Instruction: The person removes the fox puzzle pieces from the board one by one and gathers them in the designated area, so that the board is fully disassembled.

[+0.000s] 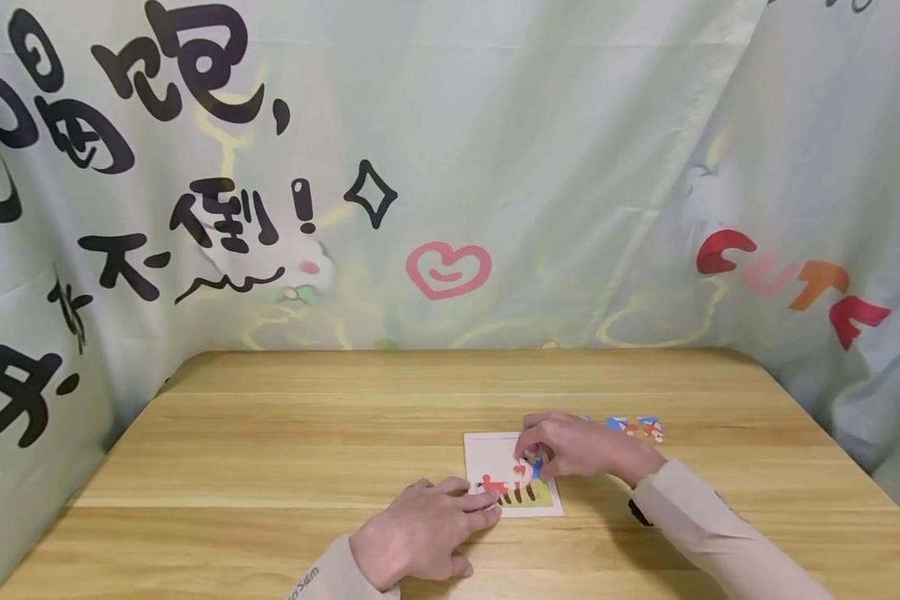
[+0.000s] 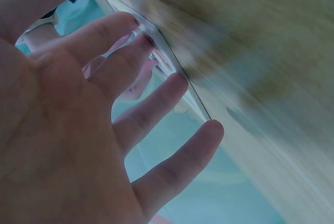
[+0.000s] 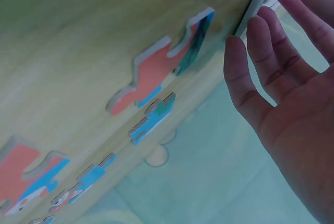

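Observation:
A white puzzle board (image 1: 491, 454) lies on the table, with joined red, yellow and striped puzzle pieces (image 1: 521, 493) along its lower part. My left hand (image 1: 427, 533) rests at the board's lower left, fingers spread and nearly straight. In the left wrist view, fingertips (image 2: 177, 83) touch the board's edge. Over the board's right side, my right hand (image 1: 573, 446) pinches a partly hidden puzzle piece (image 1: 537, 468) with blue on it between thumb and forefinger. The other fingers of the right hand (image 3: 297, 83) extend beside the board's edge in the right wrist view.
Several loose puzzle pieces (image 1: 651, 428) lie behind my right wrist. The right wrist view shows a large orange piece (image 3: 154, 67) and smaller blue ones (image 3: 154, 119) on the wooden table (image 1: 270, 467). A printed curtain (image 1: 570, 167) hangs behind the table.

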{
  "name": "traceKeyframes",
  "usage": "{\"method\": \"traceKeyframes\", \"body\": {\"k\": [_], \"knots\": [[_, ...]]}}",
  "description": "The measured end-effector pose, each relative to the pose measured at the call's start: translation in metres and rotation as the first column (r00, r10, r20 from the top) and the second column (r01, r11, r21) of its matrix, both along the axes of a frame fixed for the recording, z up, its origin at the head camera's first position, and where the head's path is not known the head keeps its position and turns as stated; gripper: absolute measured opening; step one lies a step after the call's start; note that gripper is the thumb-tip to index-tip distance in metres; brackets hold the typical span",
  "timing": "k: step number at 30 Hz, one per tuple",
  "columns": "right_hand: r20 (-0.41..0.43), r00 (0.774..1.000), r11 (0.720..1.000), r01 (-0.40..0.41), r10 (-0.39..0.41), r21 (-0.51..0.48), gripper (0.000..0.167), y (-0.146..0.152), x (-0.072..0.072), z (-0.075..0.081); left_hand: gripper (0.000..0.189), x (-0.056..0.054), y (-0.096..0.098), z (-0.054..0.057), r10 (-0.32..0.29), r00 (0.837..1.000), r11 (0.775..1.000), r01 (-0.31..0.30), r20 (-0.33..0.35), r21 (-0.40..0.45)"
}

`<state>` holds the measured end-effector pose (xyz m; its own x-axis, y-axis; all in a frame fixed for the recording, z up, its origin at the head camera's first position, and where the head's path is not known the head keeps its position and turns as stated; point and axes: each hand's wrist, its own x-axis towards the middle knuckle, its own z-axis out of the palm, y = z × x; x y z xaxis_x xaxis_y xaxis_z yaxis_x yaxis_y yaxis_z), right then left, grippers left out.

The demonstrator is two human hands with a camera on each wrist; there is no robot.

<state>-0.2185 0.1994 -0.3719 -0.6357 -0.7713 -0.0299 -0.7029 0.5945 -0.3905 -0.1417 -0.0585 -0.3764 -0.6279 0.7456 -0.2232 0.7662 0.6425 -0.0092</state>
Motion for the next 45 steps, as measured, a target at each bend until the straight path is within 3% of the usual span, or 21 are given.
{"method": "traceKeyframes", "body": {"k": [10,20,25,32,45], "knots": [[0.03,1.0,0.999,0.009,-0.008,-0.047,0.033,-0.006,0.007,-0.001,0.071,0.002,0.0,0.0,0.012,1.0,1.0,-0.012,0.013,-0.011],[0.054,0.997,0.984,-0.044,0.054,-0.17,0.031,0.001,0.003,0.001,0.072,0.002,0.0,0.001,0.006,1.0,1.0,-0.006,-0.022,-0.02],[0.037,0.998,0.98,-0.036,0.045,-0.198,0.029,0.01,0.002,0.005,0.071,0.002,0.0,0.001,0.001,1.0,1.0,-0.001,-0.019,-0.011],[0.092,0.996,0.981,0.035,-0.018,-0.191,0.024,0.032,0.003,0.014,0.071,0.001,0.0,0.0,0.004,1.0,1.0,-0.004,-0.011,-0.005],[-0.022,0.996,0.972,0.076,-0.083,-0.222,0.023,0.093,0.006,0.017,0.071,0.003,-0.001,0.002,0.007,1.0,1.0,-0.007,-0.008,0.007]]}}
